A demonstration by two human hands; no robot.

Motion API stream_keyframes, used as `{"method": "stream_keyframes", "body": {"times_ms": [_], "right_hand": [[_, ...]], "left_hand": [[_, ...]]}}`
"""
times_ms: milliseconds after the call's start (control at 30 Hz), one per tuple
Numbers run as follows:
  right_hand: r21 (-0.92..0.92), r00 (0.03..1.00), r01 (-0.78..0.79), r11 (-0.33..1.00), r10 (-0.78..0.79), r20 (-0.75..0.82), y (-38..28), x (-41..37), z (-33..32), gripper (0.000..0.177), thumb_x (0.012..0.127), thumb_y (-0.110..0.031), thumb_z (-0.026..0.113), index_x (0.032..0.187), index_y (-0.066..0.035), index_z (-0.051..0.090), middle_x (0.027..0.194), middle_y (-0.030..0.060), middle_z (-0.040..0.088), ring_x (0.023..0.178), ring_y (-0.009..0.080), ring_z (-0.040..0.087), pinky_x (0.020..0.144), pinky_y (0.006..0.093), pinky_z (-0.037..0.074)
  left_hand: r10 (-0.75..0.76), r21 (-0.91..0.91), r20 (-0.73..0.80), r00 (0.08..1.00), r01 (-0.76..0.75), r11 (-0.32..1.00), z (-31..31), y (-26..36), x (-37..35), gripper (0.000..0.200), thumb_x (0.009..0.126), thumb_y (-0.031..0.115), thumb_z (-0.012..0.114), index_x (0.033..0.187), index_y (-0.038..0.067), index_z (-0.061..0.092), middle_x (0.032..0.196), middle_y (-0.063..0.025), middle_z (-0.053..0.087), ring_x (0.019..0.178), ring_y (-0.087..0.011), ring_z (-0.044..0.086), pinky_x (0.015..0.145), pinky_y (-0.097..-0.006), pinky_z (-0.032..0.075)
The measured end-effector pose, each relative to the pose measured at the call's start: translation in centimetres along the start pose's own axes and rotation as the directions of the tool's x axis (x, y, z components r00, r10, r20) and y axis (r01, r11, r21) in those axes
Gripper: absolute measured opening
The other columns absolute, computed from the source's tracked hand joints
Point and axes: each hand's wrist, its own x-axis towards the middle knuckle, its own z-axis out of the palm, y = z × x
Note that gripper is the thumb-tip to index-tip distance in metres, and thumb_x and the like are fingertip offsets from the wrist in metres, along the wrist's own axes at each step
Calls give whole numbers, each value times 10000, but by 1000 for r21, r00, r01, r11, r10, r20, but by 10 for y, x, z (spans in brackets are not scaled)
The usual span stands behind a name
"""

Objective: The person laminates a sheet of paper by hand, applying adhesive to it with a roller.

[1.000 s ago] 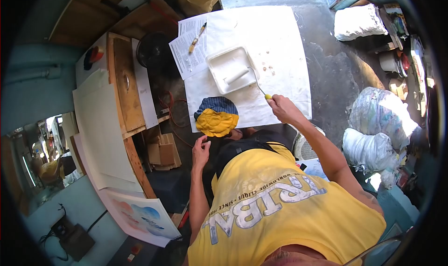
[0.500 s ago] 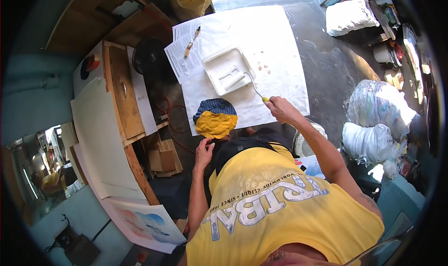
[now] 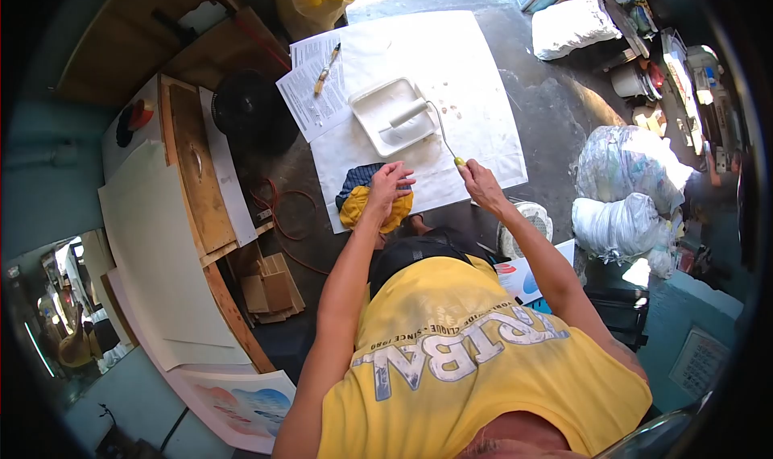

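Note:
My right hand [image 3: 484,185] is wrapped round the yellow-green handle of a paint roller [image 3: 409,112]. Its bent wire frame reaches over the tray edge, and the white roller sleeve lies at an angle across the white paint tray [image 3: 364,121]. Above a bunched blue and yellow cloth [image 3: 358,179] at the near edge of the white-covered table [image 3: 491,80], my left hand [image 3: 390,187] hovers with its fingers stretched out towards the right, holding nothing. Part of the cloth is hidden behind this hand.
Printed sheets [image 3: 308,88] with a paintbrush [image 3: 326,71] on them lie at the table's left. A black fan [image 3: 245,105] stands beside a wooden cabinet [image 3: 193,165]. Wrapped bundles [image 3: 616,225] sit on the right, and an orange cord [image 3: 274,209] runs along the floor.
My left hand has risen from beside my waist to over the cloth. The roller sleeve has shifted up and right in the tray, and its angle has changed slightly.

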Motion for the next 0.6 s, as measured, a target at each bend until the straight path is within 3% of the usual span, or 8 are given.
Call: {"method": "stream_keyframes", "body": {"times_ms": [200, 233, 267, 467, 567, 600], "right_hand": [[-52, 998, -24, 998, 27, 58, -16, -9, -6, 408, 1081, -360, 457, 1006, 25, 569, 769, 318, 644, 752, 519, 628, 690, 568, 469], [-56, 995, -52, 997, 57, 81, -19, -14, -8, 409, 1082, -361, 455, 1010, 25, 570, 766, 317, 644, 750, 520, 627, 690, 567, 468], [-56, 997, -31, 998, 35, 62, -18, -17, -10, 380, 1084, -325, 489, 1004, 37, 572, 695, 261, 612, 618, 417, 585, 617, 495, 438], [-112, 991, -17, 994, 31, 129, -16, -21, -25, 390, 1075, -331, 514, 985, 42, 585, 691, 239, 612, 598, 377, 558, 612, 475, 425], [-145, 984, -27, 989, 52, 170, -36, -20, -51, 379, 1056, -327, 524, 979, 34, 606, 760, 297, 656, 732, 490, 636, 676, 540, 461], [-155, 983, -46, 987, 73, 169, -43, -20, -58, 369, 1050, -314, 539, 960, 35, 618, 761, 294, 657, 731, 486, 635, 674, 532, 464]], "left_hand": [[-52, -348, -71, 996, 24, 937, 14, -25, 22, 459, 1067, 415, 538, 1314, 30, 515, 1192, -152, 704, 988, -261, 708, 793, -426, 588], [-44, -371, -100, 994, 4, 928, 13, -26, 24, 460, 1065, 418, 540, 1315, 33, 516, 1191, -150, 705, 983, -260, 708, 791, -428, 587], [-34, -393, -128, 991, -19, 919, 13, -26, 29, 461, 1064, 421, 542, 1316, 36, 517, 1191, -149, 706, 979, -260, 708, 789, -431, 587], [-14, -380, -205, 979, -66, 923, 10, -24, 36, 409, 1067, 417, 539, 1307, 85, 531, 1197, -110, 714, 943, -241, 703, 772, -435, 577], [-35, -379, -206, 978, -47, 924, 15, -22, 33, 393, 1074, 412, 524, 1307, 96, 533, 1200, -97, 716, 939, -233, 701, 769, -440, 571], [-33, -376, -210, 977, -49, 925, 15, -23, 33, 391, 1075, 412, 519, 1308, 99, 533, 1201, -94, 716, 940, -231, 700, 767, -443, 569]]}}
